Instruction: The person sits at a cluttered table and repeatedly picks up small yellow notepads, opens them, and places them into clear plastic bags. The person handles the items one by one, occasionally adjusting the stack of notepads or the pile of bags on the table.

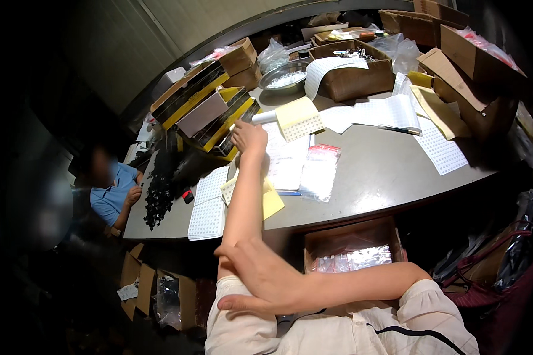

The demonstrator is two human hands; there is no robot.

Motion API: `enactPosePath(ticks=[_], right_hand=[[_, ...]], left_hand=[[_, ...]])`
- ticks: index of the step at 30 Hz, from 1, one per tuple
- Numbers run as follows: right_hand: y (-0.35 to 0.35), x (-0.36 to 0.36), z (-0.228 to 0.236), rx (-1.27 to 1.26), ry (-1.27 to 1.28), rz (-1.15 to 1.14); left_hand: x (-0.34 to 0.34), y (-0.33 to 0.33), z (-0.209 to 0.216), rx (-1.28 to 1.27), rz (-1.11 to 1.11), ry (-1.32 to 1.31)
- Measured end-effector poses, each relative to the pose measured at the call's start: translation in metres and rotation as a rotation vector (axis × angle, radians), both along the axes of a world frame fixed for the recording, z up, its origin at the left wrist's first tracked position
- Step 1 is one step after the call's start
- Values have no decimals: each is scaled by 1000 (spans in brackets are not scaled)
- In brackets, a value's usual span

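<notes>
Grey tabletop (391,168) carries a box (226,123); the left hand (250,137) curls near its edge, grip unclear; right hand (267,276) lies open across the left forearm (243,204), perhaps bracing it.

Small-parts workshop. Cardboard boxes (356,85) crowd the tabletop's (391,168) far edge; black parts (157,200) heap near its left edge.

Black-and-yellow box (220,125), pale flat panel (201,115) at its side, on left part of grey table (379,165).
</notes>
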State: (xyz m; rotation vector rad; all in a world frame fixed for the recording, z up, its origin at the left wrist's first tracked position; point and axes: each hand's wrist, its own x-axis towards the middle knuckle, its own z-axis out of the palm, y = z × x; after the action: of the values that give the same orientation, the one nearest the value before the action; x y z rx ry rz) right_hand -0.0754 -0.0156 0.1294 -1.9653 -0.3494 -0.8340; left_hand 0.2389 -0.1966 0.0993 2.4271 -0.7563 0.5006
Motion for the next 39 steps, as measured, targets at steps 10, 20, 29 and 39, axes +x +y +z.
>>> enactPosePath(ticks=[10,20,29,39], right_hand=[[-25,27,-20,-44,66,-34],[-12,-21,6,81,114,244],[-59,18,-16,-151,105,-157],[-30,-24,-1,7,124,181]], left_hand=[[-6,-25,-37,-100,-123,-107],[4,-46,-42,-43,-35,174],[-25,-49,-21,-20,9,293],[-32,-55,-36,-162,-32,212]])
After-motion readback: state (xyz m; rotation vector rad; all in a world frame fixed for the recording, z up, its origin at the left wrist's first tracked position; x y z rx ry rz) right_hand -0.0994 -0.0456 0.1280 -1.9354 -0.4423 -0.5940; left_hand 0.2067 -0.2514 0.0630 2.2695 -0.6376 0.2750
